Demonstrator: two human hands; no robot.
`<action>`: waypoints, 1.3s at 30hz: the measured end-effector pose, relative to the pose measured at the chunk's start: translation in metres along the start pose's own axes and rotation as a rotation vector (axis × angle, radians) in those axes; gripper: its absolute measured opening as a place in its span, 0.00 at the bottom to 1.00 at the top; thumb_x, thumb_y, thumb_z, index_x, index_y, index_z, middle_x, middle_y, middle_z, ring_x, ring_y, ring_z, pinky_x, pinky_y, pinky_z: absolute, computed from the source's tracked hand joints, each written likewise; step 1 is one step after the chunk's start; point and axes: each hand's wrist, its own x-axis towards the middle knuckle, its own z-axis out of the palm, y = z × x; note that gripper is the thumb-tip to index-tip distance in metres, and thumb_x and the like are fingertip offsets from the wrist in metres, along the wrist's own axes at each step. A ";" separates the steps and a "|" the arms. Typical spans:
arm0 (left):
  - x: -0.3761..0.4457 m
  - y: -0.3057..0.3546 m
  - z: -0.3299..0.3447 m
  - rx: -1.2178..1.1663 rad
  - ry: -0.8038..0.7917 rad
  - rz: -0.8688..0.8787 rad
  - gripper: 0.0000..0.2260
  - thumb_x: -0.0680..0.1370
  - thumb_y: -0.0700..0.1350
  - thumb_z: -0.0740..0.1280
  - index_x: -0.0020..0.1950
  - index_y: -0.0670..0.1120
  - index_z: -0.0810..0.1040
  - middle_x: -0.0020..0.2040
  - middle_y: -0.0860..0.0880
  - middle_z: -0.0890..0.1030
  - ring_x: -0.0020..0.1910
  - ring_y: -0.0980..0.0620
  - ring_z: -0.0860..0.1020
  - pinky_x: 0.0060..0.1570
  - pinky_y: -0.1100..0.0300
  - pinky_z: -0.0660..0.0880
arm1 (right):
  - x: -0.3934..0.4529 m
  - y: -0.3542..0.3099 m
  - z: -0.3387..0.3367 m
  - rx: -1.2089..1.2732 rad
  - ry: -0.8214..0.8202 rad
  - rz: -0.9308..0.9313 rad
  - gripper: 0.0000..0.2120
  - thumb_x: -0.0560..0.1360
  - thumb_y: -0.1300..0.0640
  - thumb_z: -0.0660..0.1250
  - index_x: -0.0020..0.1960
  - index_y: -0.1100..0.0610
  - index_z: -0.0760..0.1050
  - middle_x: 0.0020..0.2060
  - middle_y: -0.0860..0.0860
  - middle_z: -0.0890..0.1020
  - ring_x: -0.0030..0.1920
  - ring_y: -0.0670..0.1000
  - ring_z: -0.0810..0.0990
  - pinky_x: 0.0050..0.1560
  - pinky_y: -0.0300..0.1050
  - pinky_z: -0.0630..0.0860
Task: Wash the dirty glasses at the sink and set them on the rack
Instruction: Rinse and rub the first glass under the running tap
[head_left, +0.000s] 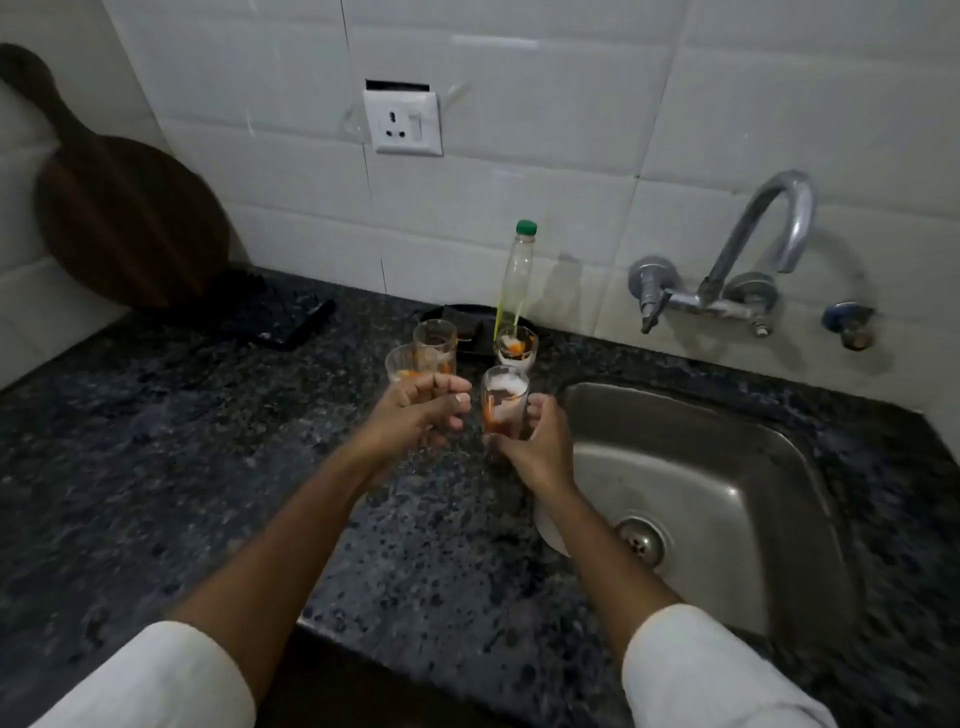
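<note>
Four small dirty glasses with orange and brown residue stand on the dark speckled counter, left of the sink (675, 467). My right hand (540, 447) grips the nearest glass (503, 397), which holds white foam and sits by the sink's left rim. My left hand (415, 415) curls around the lower part of a second glass (408, 364); only that glass's rim shows above my fingers. A third glass (435, 336) stands just behind it. The fourth glass (515, 349) is at the back, in front of the bottle.
A clear bottle with a green cap (517, 280) and a black dish (457, 318) sit by the tiled wall. The tap (769, 234) arches over the steel sink. A round wooden board (119, 223) leans at the far left, beside a black handle (306, 327). A wall socket (402, 122) is above.
</note>
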 end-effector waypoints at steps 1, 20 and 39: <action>0.008 0.001 0.004 -0.002 0.002 0.005 0.06 0.78 0.42 0.70 0.55 0.47 0.81 0.44 0.49 0.85 0.42 0.52 0.80 0.40 0.56 0.75 | 0.009 0.000 0.003 -0.005 0.013 0.004 0.34 0.58 0.53 0.83 0.59 0.54 0.70 0.55 0.50 0.74 0.53 0.49 0.75 0.54 0.47 0.76; 0.136 0.020 0.031 0.141 -0.092 0.113 0.04 0.79 0.39 0.69 0.52 0.44 0.81 0.36 0.50 0.82 0.32 0.59 0.78 0.30 0.66 0.72 | 0.042 0.013 -0.007 0.049 0.240 0.039 0.23 0.58 0.55 0.81 0.45 0.38 0.75 0.39 0.35 0.80 0.41 0.35 0.79 0.41 0.27 0.72; 0.232 0.049 0.229 0.769 0.105 0.267 0.24 0.77 0.62 0.64 0.37 0.41 0.81 0.34 0.43 0.83 0.37 0.42 0.82 0.39 0.49 0.79 | 0.079 0.037 -0.207 -0.066 0.544 0.150 0.24 0.55 0.52 0.80 0.50 0.51 0.81 0.44 0.46 0.85 0.45 0.46 0.82 0.47 0.38 0.75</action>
